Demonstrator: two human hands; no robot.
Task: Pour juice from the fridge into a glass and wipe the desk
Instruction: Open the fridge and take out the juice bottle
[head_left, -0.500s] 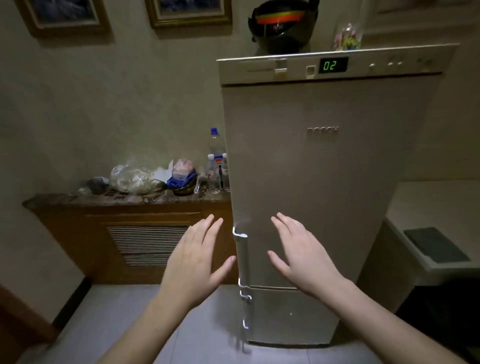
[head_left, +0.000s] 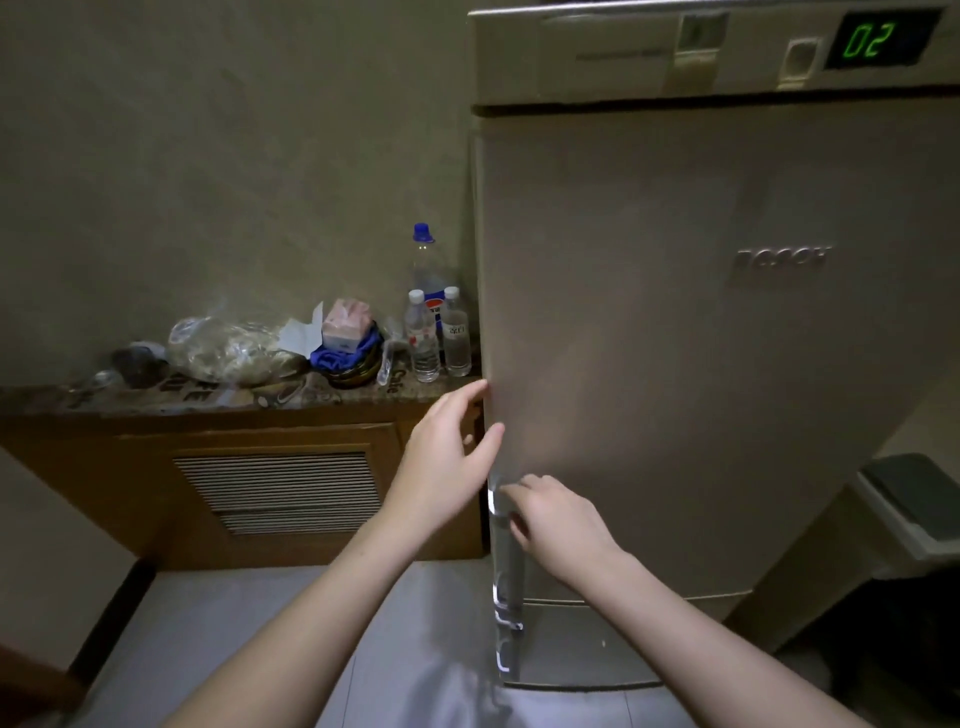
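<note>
**Both hands at the fridge door's edge**

On the left we see a wooden cabinet (head_left: 270, 483) whose top holds a plastic bag (head_left: 228, 353), a pink tissue pack (head_left: 345, 325) and three water bottles (head_left: 431, 312), just beside the fridge (head_left: 675, 338). Our left hand (head_left: 447, 462) is spread, fingertips touching the left edge of the upper door. Just below and to the right, our right hand (head_left: 558, 522) curls its fingers round the shiny door handle (head_left: 501, 551). The fridge is closed; its green display (head_left: 872, 40) reads 02.
</note>
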